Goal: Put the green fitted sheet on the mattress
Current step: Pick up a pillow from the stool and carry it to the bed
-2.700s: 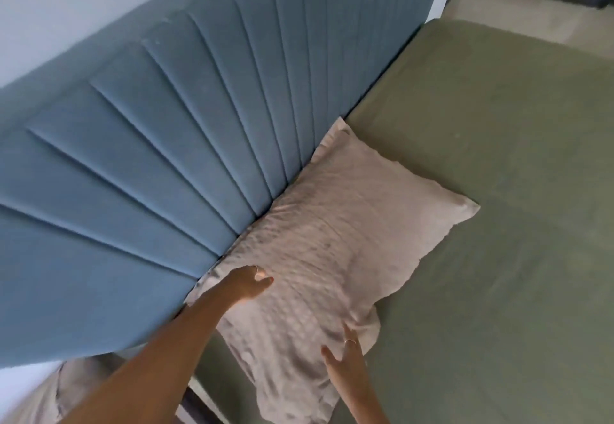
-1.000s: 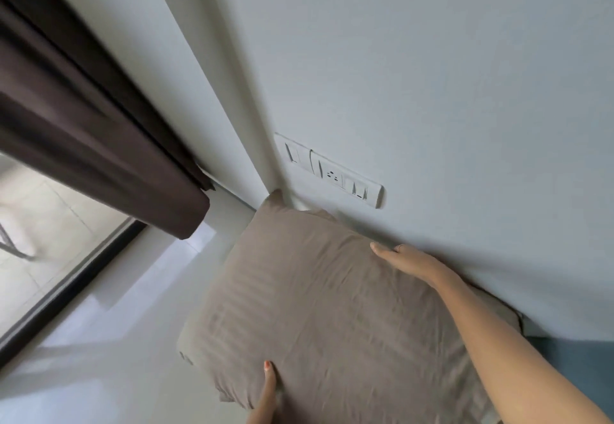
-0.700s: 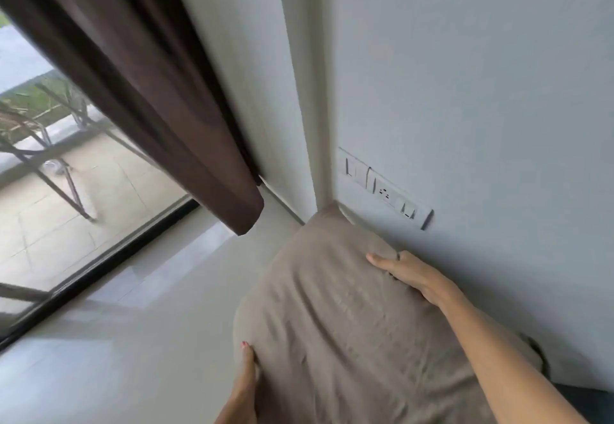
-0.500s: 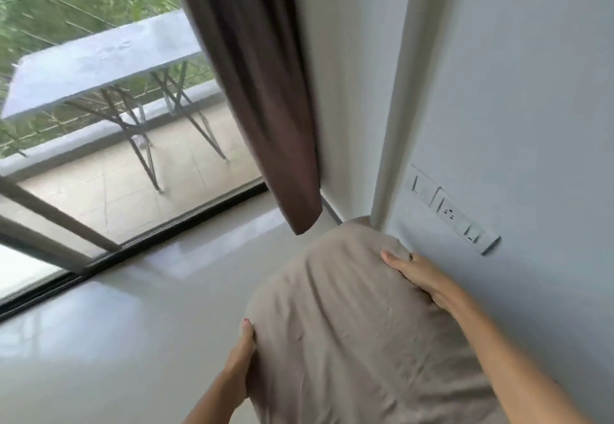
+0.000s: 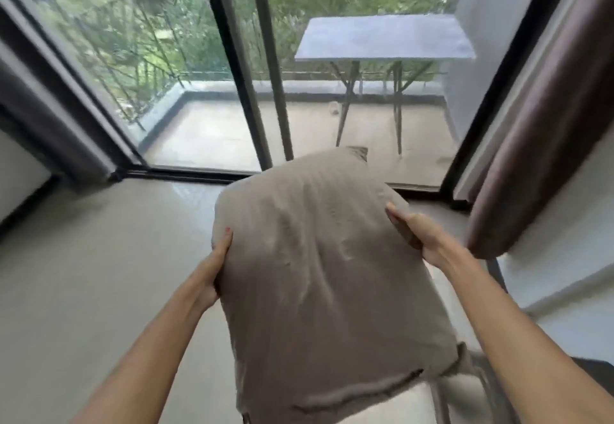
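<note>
Left hand [image 5: 212,270]: grips the left edge of the taupe pillow [image 5: 325,284].
Pillow: held up above the pale floor [image 5: 83,284], before the glass balcony door [image 5: 232,67].
Right hand [image 5: 418,234]: clasps its right edge.
Curtain [image 5: 538,137]: brown, far right.
Green fitted sheet: out of view.

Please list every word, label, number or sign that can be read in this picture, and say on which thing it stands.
There is none: no readable text shows anywhere in the head view.
The beige pillow, held between the left hand and the right hand, carries no label or print.
The brown curtain and the table on the balcony are plain.
</note>
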`<action>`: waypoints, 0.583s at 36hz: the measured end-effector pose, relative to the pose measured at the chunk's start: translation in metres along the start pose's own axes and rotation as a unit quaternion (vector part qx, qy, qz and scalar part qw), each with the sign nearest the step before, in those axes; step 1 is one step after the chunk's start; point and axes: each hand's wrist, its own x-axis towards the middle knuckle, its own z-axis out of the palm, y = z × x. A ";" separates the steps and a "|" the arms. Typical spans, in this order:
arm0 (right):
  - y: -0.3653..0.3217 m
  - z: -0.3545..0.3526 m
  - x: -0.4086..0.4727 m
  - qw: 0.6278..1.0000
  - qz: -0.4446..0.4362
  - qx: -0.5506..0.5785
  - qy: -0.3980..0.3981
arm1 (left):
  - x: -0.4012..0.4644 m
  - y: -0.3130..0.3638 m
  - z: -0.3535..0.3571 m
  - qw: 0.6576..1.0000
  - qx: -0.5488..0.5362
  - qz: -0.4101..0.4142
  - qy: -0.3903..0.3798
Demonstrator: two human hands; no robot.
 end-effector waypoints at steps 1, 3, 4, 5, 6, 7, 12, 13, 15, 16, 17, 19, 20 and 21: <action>-0.012 0.028 0.002 0.999 -0.006 0.008 -0.037 | -0.002 0.005 -0.026 1.000 -0.009 0.015 0.020; -0.032 0.083 0.010 0.993 -0.023 0.013 -0.114 | -0.006 0.011 -0.075 0.997 -0.036 0.038 0.059; -0.040 0.110 0.014 0.990 -0.029 -0.002 -0.135 | -0.010 0.015 -0.097 0.995 -0.050 0.046 0.078; -0.048 0.135 0.017 0.988 -0.028 -0.020 -0.153 | -0.014 0.018 -0.117 0.991 -0.067 0.055 0.099; -0.051 0.159 0.026 0.987 -0.032 -0.044 -0.152 | -0.018 0.021 -0.139 0.987 -0.086 0.062 0.120; -0.055 0.186 0.027 0.984 -0.029 -0.069 -0.159 | -0.022 0.023 -0.160 0.982 -0.105 0.071 0.138; -0.071 0.317 0.039 0.973 -0.053 -0.112 -0.197 | -0.041 0.024 -0.258 0.948 -0.182 0.114 0.235; -0.078 0.343 0.034 0.970 -0.062 -0.116 -0.204 | -0.044 0.026 -0.275 0.938 -0.197 0.127 0.256; -0.089 0.395 0.032 0.965 -0.073 -0.115 -0.225 | -0.048 0.028 -0.310 0.918 -0.226 0.145 0.293; -0.094 0.420 0.033 0.961 -0.080 -0.119 -0.235 | -0.050 0.030 -0.327 0.907 -0.238 0.154 0.311; -0.099 0.446 0.033 0.958 -0.091 -0.120 -0.246 | -0.051 0.030 -0.346 0.896 -0.251 0.162 0.328; -0.108 0.496 0.032 0.950 -0.102 -0.114 -0.272 | -0.052 0.032 -0.381 0.875 -0.278 0.175 0.355; -0.112 0.521 0.034 0.946 -0.110 -0.117 -0.283 | -0.053 0.035 -0.397 0.867 -0.290 0.179 0.364; -0.118 0.546 0.034 0.941 -0.118 -0.116 -0.293 | -0.053 0.039 -0.414 0.860 -0.301 0.182 0.370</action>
